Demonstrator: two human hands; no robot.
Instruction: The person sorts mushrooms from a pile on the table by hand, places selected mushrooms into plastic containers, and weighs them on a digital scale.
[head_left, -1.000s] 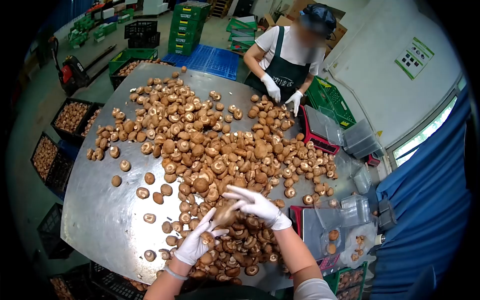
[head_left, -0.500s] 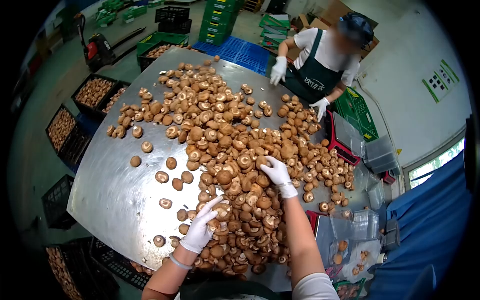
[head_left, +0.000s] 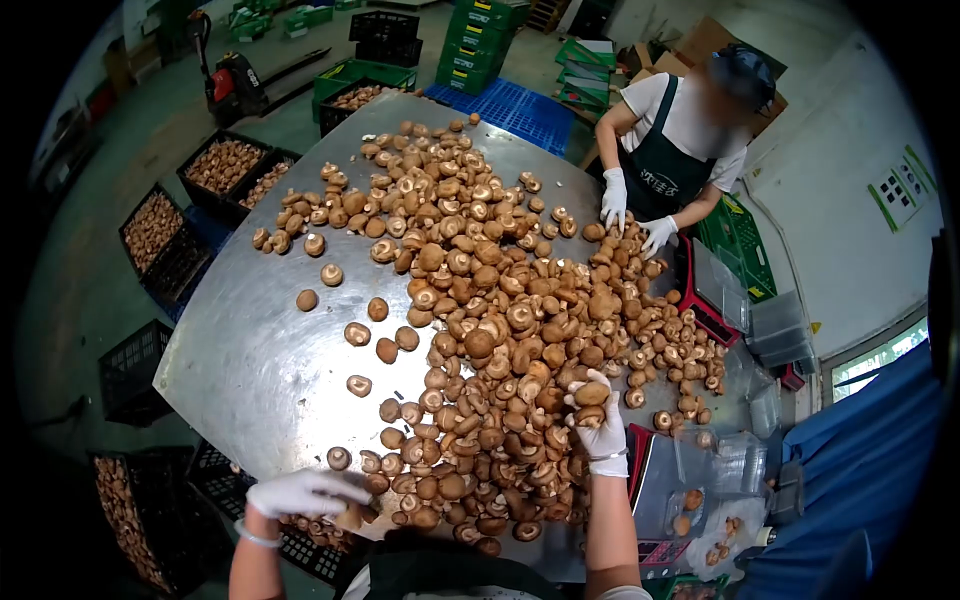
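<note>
Brown mushrooms point(head_left: 500, 300) lie heaped across a metal table point(head_left: 260, 330). My right hand point(head_left: 602, 425), in a white glove, is closed around mushrooms point(head_left: 591, 394) at the right side of the near pile. At the table's near left edge is my left hand point(head_left: 305, 493), also gloved, held palm down and blurred by motion. Its fingers point right, near a blurred mushroom point(head_left: 350, 517); whether they touch it cannot be made out.
Across the table a co-worker point(head_left: 670, 150) has both gloved hands at the mushrooms. Red scales point(head_left: 710, 290) and clear plastic boxes point(head_left: 738, 460) stand along the right. Black crates of mushrooms point(head_left: 222, 165) are on the floor at left.
My left hand has moved from the pile toward the near left edge, without the mushroom it held. My right hand has moved right and nearer, mushrooms in it. The co-worker's hands have come together at the mushrooms.
</note>
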